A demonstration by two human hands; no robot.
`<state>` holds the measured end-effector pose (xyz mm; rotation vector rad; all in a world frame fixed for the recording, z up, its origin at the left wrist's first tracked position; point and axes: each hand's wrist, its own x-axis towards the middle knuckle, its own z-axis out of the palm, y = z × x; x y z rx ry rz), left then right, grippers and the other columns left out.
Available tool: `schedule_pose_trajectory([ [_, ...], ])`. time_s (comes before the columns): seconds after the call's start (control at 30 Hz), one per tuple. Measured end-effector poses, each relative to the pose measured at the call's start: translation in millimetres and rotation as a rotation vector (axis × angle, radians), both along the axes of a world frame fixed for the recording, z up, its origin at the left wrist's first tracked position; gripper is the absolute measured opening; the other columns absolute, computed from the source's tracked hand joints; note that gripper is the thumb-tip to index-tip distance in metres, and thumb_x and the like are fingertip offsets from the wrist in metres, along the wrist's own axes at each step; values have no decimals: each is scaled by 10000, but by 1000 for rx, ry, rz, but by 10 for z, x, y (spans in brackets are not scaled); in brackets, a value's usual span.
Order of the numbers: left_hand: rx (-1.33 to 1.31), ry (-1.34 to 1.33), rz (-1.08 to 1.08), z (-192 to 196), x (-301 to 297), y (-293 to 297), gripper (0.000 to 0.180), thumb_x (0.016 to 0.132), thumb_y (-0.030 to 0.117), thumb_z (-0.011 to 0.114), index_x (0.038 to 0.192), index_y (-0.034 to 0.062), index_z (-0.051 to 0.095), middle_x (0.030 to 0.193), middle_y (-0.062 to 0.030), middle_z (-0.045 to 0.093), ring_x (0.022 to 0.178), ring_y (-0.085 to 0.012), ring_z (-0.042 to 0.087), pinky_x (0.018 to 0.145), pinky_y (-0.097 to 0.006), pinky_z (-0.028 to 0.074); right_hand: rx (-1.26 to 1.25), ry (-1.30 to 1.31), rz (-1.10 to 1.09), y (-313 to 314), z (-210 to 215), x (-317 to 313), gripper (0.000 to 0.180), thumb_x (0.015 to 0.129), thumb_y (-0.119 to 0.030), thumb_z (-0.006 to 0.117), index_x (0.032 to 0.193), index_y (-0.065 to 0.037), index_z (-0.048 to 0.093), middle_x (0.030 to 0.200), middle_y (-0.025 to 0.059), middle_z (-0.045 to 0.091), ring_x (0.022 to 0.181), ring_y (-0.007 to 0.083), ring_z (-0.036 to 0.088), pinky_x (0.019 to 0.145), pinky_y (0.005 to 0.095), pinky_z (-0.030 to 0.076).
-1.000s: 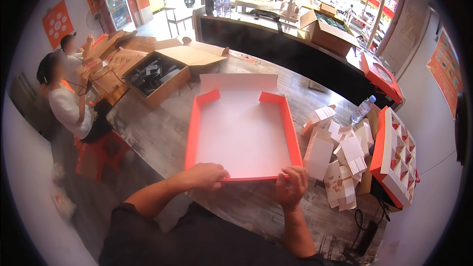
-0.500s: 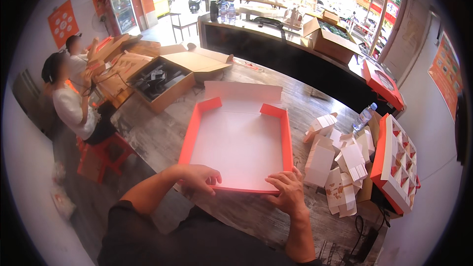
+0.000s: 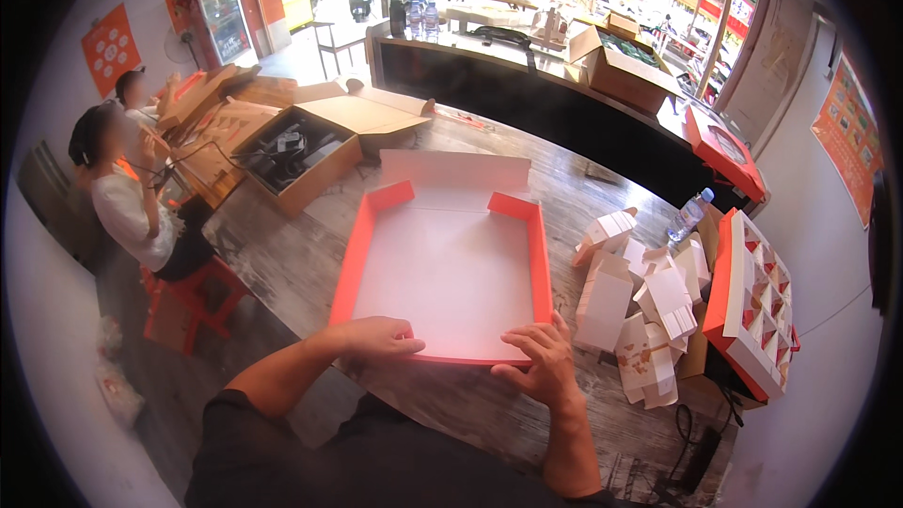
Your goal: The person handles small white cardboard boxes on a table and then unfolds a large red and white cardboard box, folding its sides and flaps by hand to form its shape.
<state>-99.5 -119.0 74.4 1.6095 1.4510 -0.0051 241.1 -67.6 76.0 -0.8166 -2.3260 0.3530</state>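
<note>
A shallow red cardboard box (image 3: 447, 263) with a white inside lies in front of me on the table. Its far flap stands up, and two red corner tabs fold inward at the far corners. At the near left corner my left hand (image 3: 381, 337) is closed over the near wall, its fingers bent onto the rim. My right hand (image 3: 541, 357) grips the same wall near the right corner, fingers over the inner side and thumb outside. The undersides of both hands are hidden.
Several small white cartons (image 3: 644, 301) are piled to the right, beside a water bottle (image 3: 691, 214) and a red box with dividers (image 3: 752, 306). An open brown carton (image 3: 306, 165) holding black items stands at the far left. Two people (image 3: 132, 193) sit beyond the table's left side.
The fingers of my left hand have drawn together over the near wall. My right hand stays on that wall. The whole view has shifted slightly.
</note>
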Motion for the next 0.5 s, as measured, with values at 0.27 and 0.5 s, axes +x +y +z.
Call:
schedule_pose_trajectory([
  [0.27,-27,35,-46,62,25,39,552,1011,510,577,1149,-19,658,1051,-179,706,993,-276,661,876,-372,510,17,32,-15,13,-40,-13,444,754,-466,837,1053,-152,743,1071,-2,724,1064,220,655,1158,592,318],
  [0.5,3,-16,7,9,-6,-19,568,994,517,607,1173,-21,640,1044,-154,706,996,-242,659,874,-357,512,17,13,-22,6,-45,-17,446,760,-474,830,1058,-154,740,1076,-6,720,1079,222,648,1160,595,316],
])
